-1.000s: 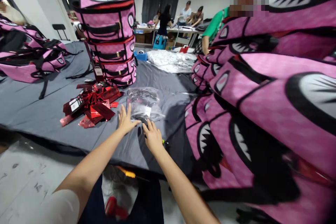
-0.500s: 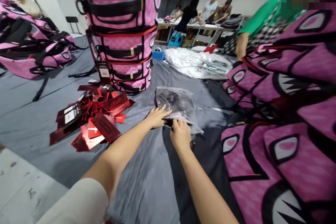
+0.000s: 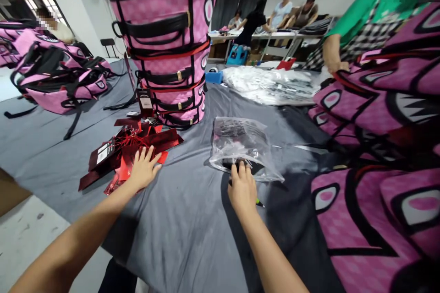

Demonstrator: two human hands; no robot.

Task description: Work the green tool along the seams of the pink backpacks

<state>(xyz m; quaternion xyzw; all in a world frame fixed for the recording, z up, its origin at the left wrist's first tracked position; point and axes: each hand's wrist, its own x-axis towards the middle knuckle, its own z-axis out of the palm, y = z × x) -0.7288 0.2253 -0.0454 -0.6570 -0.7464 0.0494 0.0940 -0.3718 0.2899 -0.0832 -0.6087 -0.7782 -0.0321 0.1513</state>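
Observation:
My left hand [image 3: 146,170] lies with fingers spread over the near right edge of a fanned pile of shiny red hang tags [image 3: 132,146]. The tags' thin red strings gather at the pile's middle, and a white label shows on a dark tag. To the right, a clear plastic bag [image 3: 240,139] lies flat with dark contents inside. My right hand [image 3: 243,187] is at its near opening, fingers bent over the lip and fingertips just inside; the thumb is hidden. A small green and black pointed thing [image 3: 260,203] pokes out beside that wrist.
Pink and black bags [image 3: 172,46] stand in a tall stack behind the tags. More pink bags [image 3: 378,210] pile up at right, where a co-worker in a green sleeve [image 3: 357,13] touches them. Clear plastic packaging [image 3: 271,86] lies farther back, beside a blue box [image 3: 213,76].
My left hand has left the plastic bag and moved left onto the red tags. My right hand stays at the bag's opening, which now gapes wider. The view has shifted slightly.

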